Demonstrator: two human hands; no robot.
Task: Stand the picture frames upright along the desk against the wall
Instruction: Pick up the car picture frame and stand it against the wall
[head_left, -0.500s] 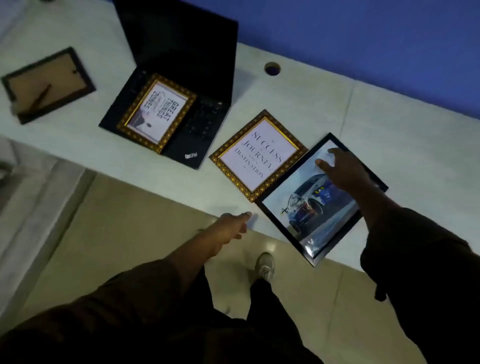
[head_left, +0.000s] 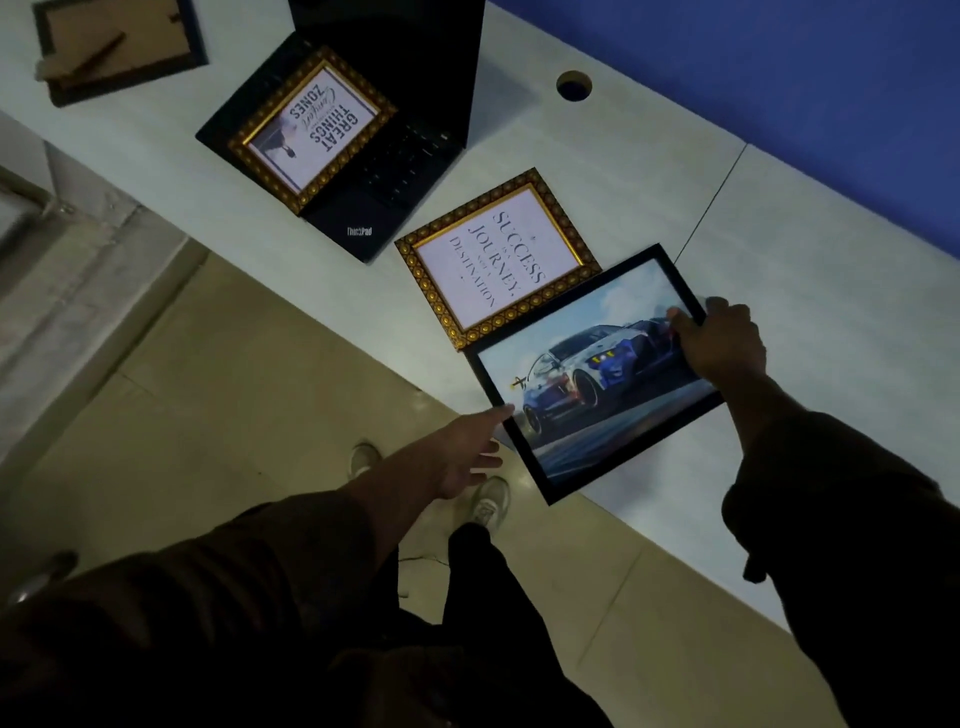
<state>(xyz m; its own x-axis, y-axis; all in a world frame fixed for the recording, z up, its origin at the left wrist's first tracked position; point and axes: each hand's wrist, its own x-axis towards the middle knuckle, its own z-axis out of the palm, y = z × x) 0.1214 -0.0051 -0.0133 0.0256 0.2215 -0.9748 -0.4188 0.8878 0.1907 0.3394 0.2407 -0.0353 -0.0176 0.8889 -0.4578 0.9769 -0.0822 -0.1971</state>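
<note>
A black frame with a race-car picture (head_left: 582, 379) lies at the desk's front edge, its near corner over the edge. My right hand (head_left: 722, 343) grips its far right corner, thumb on the glass. My left hand (head_left: 467, 447) is open, fingers spread, fingertips touching the frame's left edge. A gold frame reading "Success" (head_left: 498, 260) lies flat beside it, its corner under the black frame. Another gold frame reading "Great Things" (head_left: 311, 127) rests on the laptop's keyboard. A dark frame (head_left: 119, 44) lies face down at the far left, cardboard back and stand showing.
An open black laptop (head_left: 395, 171) sits on the white desk (head_left: 779, 249). A blue wall (head_left: 779, 78) runs along the desk's back, with a round cable hole (head_left: 573, 85) near it. Below the desk's front edge are the tiled floor and my shoes (head_left: 488, 499).
My right hand has shifted from lying on the picture to gripping its far right corner. My left hand has reached forward to the frame's left edge. The view has moved closer.
</note>
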